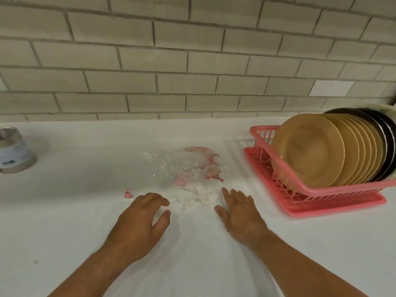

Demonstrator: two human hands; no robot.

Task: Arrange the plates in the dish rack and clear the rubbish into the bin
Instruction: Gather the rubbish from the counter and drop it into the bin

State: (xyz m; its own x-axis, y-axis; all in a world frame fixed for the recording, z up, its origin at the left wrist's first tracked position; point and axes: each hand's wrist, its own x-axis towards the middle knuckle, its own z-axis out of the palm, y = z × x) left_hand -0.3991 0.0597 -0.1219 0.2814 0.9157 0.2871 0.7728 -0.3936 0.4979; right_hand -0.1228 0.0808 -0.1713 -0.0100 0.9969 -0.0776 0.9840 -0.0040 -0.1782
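Note:
A pink dish rack point(317, 192) stands at the right on the white counter, on a pink tray. Several tan plates point(308, 151) stand upright in it, with dark plates point(385, 133) behind them. In the middle of the counter lies rubbish: crumpled clear plastic with red print point(192, 166) and white tissue scraps point(201, 195). A small red scrap point(128, 194) lies apart to the left. My left hand point(141, 219) hovers just left of the tissue, fingers loosely curled and holding nothing. My right hand point(240, 211) lies flat, fingers straight, at the tissue's right edge.
A metal tin with a pale label point(14, 151) stands at the counter's far left. A brick-tiled wall point(192, 61) runs along the back of the counter. No bin is in view.

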